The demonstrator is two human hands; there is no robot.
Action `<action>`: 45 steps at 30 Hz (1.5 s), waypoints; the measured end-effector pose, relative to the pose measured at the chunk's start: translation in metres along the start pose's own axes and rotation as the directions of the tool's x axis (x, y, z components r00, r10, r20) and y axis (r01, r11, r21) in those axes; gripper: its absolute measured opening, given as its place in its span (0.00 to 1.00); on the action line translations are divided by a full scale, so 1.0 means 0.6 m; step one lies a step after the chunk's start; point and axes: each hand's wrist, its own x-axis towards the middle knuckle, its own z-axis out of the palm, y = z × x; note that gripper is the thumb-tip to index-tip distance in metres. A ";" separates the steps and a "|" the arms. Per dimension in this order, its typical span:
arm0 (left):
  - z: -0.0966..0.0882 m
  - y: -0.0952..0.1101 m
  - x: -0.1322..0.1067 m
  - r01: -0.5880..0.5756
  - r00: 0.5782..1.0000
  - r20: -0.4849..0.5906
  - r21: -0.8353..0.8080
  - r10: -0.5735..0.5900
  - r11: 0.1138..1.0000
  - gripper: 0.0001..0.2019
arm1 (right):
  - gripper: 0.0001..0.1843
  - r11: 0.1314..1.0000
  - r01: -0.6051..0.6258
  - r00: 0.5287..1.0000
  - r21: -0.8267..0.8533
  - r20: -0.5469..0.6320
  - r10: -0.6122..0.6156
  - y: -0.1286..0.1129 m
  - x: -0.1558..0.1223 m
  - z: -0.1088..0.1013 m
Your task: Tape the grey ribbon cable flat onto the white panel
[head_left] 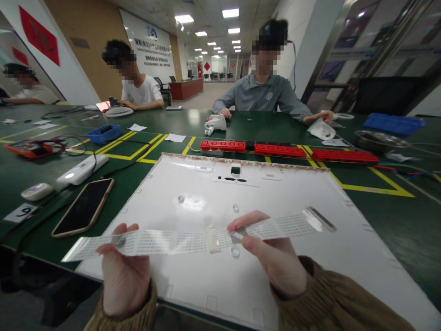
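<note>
A long, flat ribbon cable [165, 242], white and partly see-through, stretches between my two hands. My left hand [126, 278] pinches it near its left end, thumb in front and fingers behind. Closer to the cable's right part, my right hand [272, 257] grips it between thumb and index finger. A strip of clear, yellowish tape [213, 239] crosses the cable between the hands. At its right end is a silvery connector strip [321, 219]. Beneath both hands lies a large white plastic panel [165, 207] with cutouts and small round posts.
Left of the panel are a phone [84, 207], a white power strip [82, 170], a mouse [36, 191] and cables. Red power strips [280, 150] line the panel's far side. Two blue trays [103, 133] and a metal bowl [381, 140] stand farther back. Several people sit around the green table [193, 119].
</note>
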 end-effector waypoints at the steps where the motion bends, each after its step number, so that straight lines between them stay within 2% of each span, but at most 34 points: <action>1: 0.001 0.001 0.000 0.018 1.000 -0.018 -0.024 -0.018 1.000 0.22 | 0.08 0.998 0.043 0.999 -0.051 0.000 -0.043 0.000 0.000 -0.001; 4: 0.003 0.004 -0.002 0.048 0.998 -0.036 -0.094 -0.052 0.994 0.21 | 0.04 0.985 0.118 0.993 -0.128 0.003 -0.118 -0.001 0.002 -0.004; 8: -0.002 0.005 -0.003 -0.006 0.999 0.031 -0.138 0.011 0.990 0.15 | 0.06 0.981 0.090 0.995 -0.170 -0.029 -0.096 -0.006 0.003 -0.003; 13: -0.001 0.005 -0.005 0.007 0.988 0.151 -0.155 0.017 0.988 0.21 | 0.06 0.970 0.150 0.989 -0.190 0.031 -0.147 -0.007 0.006 -0.005; 15: 0.003 0.006 -0.009 0.071 0.986 0.161 -0.110 -0.053 0.991 0.23 | 0.06 0.968 0.175 0.982 -0.179 -0.038 -0.184 -0.006 0.008 -0.007; 18: 0.006 0.008 -0.014 0.158 0.968 0.202 -0.021 -0.151 0.987 0.24 | 0.03 0.978 0.151 0.960 -0.141 -0.216 -0.179 -0.004 0.010 -0.008; 21: 0.005 0.009 -0.015 0.140 0.967 0.214 -0.010 -0.135 0.990 0.20 | 0.12 0.997 0.039 0.951 -0.064 -0.303 -0.056 0.000 0.013 -0.010; 24: 0.003 0.010 -0.013 0.139 0.972 0.193 -0.002 -0.136 0.990 0.19 | 0.14 0.998 -0.047 0.937 -0.036 -0.349 0.032 0.007 0.014 -0.012; 28: 0.006 0.012 -0.014 0.140 0.974 0.182 -0.001 -0.137 0.990 0.20 | 0.14 0.997 -0.033 0.914 -0.074 -0.406 0.000 0.012 0.014 -0.013; 32: 0.006 0.008 -0.021 0.066 0.962 0.263 0.052 -0.077 0.996 0.19 | 0.15 1.000 -0.015 0.900 -0.022 -0.437 0.004 0.006 0.020 -0.010; 35: -0.001 0.002 -0.025 -0.008 0.934 0.354 0.142 -0.044 0.990 0.14 | 0.18 1.000 0.001 0.924 0.009 -0.383 0.002 0.005 0.019 -0.006; 39: -0.010 -0.001 -0.030 -0.102 0.884 0.460 0.352 -0.077 0.930 0.12 | 0.18 0.990 -0.033 0.984 -0.134 -0.176 0.009 0.012 0.003 0.013; 42: -0.009 0.004 -0.036 -0.221 0.848 0.527 0.452 -0.059 0.864 0.12 | 0.14 0.972 -0.076 0.997 -0.222 -0.041 0.068 0.014 -0.008 0.033; 45: -0.005 0.009 -0.042 -0.315 0.819 0.573 0.465 -0.010 0.827 0.11 | 0.09 0.955 -0.098 0.994 -0.280 0.023 0.109 0.014 -0.013 0.039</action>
